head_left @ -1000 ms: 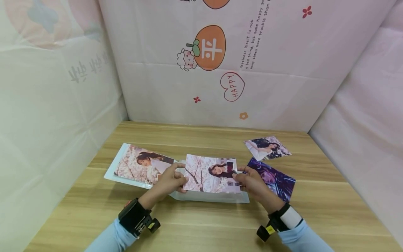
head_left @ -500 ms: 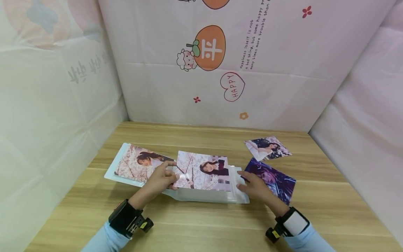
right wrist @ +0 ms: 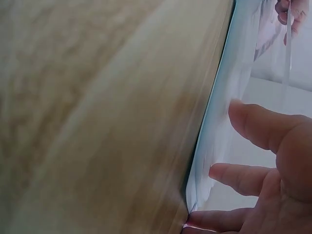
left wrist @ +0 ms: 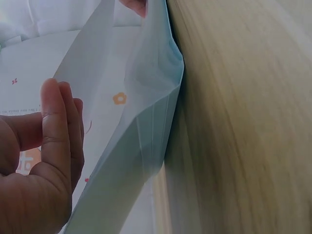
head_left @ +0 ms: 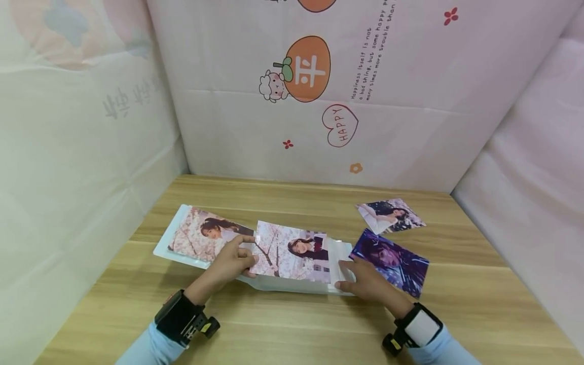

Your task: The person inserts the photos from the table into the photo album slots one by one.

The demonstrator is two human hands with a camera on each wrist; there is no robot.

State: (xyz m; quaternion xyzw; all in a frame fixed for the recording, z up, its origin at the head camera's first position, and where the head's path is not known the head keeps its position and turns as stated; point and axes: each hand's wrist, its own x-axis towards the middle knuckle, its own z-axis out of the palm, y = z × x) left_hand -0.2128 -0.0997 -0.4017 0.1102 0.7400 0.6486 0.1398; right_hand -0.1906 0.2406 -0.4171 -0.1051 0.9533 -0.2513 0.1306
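In the head view my left hand (head_left: 231, 261) pinches the left edge of a cherry-blossom photo (head_left: 285, 253). That photo is over the right page of an opened photo album (head_left: 292, 288) with clear sleeves and a pale cover. My right hand (head_left: 367, 279) is at the album's right end, thumb and fingers spread. From the right wrist view, its fingertips (right wrist: 219, 171) touch the clear sleeve near the album's edge (right wrist: 212, 107). Another blossom photo (head_left: 189, 235) lies in the left page, partly covered by my left hand.
Right of the album, a purple photo (head_left: 394, 261) lies on the wooden table (head_left: 292, 329), partly behind my right hand. Behind it is a photo of a person in white (head_left: 390, 215). A printed cloth (head_left: 255, 132) hangs at the back, with more cloth on both sides.
My right hand has let go of the photo's right edge and moved onto the album's right end. My left hand has carried the photo a little to the left.
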